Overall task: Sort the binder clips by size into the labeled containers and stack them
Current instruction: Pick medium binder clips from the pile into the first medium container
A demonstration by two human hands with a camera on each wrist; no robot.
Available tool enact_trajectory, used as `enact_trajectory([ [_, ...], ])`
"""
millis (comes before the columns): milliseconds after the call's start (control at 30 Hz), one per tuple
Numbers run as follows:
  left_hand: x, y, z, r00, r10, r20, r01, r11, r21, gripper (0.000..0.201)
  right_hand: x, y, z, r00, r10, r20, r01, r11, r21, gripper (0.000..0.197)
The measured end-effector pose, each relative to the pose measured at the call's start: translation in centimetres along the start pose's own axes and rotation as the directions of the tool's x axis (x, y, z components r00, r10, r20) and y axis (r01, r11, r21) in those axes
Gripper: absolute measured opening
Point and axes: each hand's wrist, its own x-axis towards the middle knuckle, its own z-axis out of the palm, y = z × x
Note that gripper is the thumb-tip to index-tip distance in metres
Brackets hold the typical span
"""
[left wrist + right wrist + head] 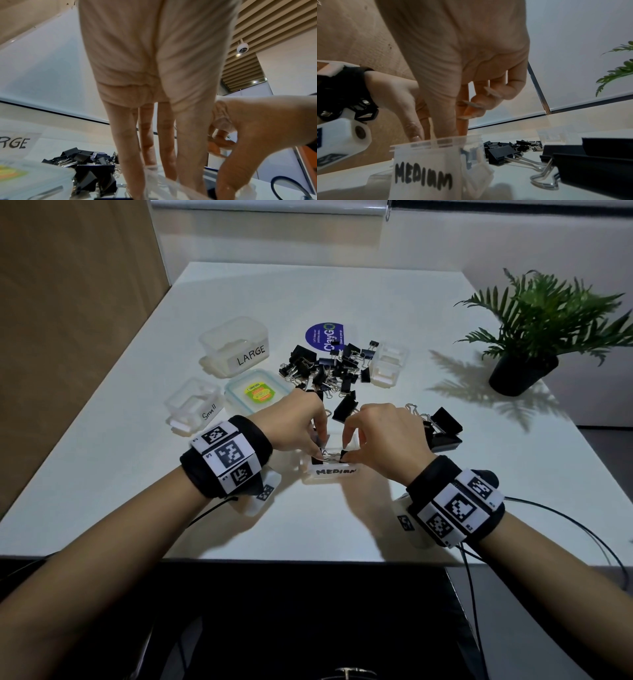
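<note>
Reaching into the MEDIUM container (330, 472) with both hands: the left hand (297, 422) has its fingers extended down past the rim, fingertips on or at a black binder clip (330, 456) sitting inside; whether they pinch it I cannot tell. The right hand (380, 433) has thumb and forefinger closed on the right end of the same clip, other fingers curled up clear. These clips look light, stiff, spring steel; the painted body is slick, so I'd hold by the flat sides, not the loose wire handles, which swing. The container looks like thin clear plastic, likely to skid if nudged. Beyond the MEDIUM container lies the unsorted pile of clips (329, 368), tangled by their handles. Just right of it sit two large clips (442, 428), near the right wrist, an easy knock. Left and beyond: Small container (193, 405), a lid (257, 393), LARGE container (236, 347). The potted plant (534, 337) stands far right, well apart.
</note>
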Motion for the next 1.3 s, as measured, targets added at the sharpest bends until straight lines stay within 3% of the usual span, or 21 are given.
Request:
enact_trajectory([
  [500, -0.1, 0.5, 0.1, 1.000, -0.003, 0.008, 0.002, 0.997, 0.082, 0.017, 0.4, -0.4, 0.5, 0.998, 0.001, -0.064, -0.007, 0.994, -0.105, 0.019],
  [733, -0.4, 1.0, 0.8, 0.994, -0.107, 0.003, 0.105, 0.978, 0.179, 0.024, 0.5, -0.3, 0.3, 0.999, -0.025, -0.044, 0.020, 0.992, -0.124, 0.025],
  [967, -0.3, 1.1, 1.4, 0.991, -0.132, -0.034, 0.136, 0.975, 0.177, 0.021, 0.4, -0.2, 0.1, 0.997, 0.022, 0.076, -0.018, 0.999, -0.050, 0.038],
  [1300, -0.3, 1.4, 2.1, 0.988, -0.129, -0.079, 0.141, 0.974, 0.175, 0.017, 0.2, -0.3, -0.1, 0.973, 0.058, 0.223, -0.077, 0.994, 0.075, 0.020],
])
